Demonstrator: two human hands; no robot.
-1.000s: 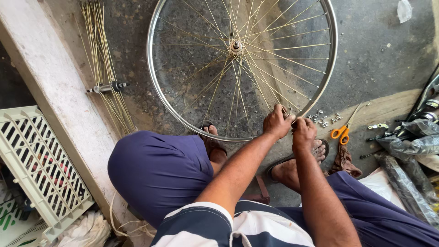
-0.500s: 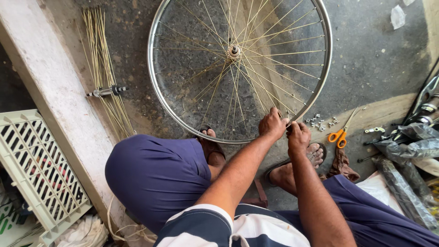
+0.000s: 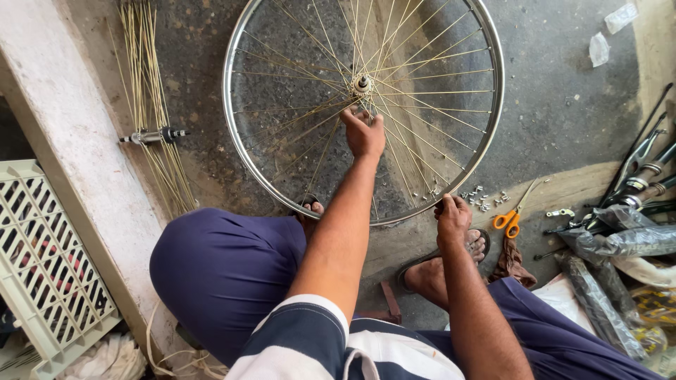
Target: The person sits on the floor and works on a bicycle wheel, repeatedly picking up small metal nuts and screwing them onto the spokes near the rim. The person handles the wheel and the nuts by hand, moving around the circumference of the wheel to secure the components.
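Head view, looking down: the person squats on the concrete floor (image 3: 563, 105) with a bicycle wheel (image 3: 243, 151) lying flat in front of the knees. Left hand (image 3: 364, 134) reaches in to the hub (image 3: 362, 83), fingers curled round spokes (image 3: 429, 91) just below it; looks like a pinch on one spoke, though exactly which one I cannot tell. Right hand (image 3: 452, 219) sits on the near rim, fingers closed, thumb tucked; whether it grips a nipple or only the rim is hidden. Loose nipples (image 3: 482, 199) lie just beside it, orange-handled scissors (image 3: 510, 218) near those. Spare spoke bundle (image 3: 151, 105) and an axle (image 3: 151, 135) lie well apart on the left. Step looks like lacing a spoke from hub to rim; the next move likely calls for feeding the spoke end to the rim hole under the right hand.
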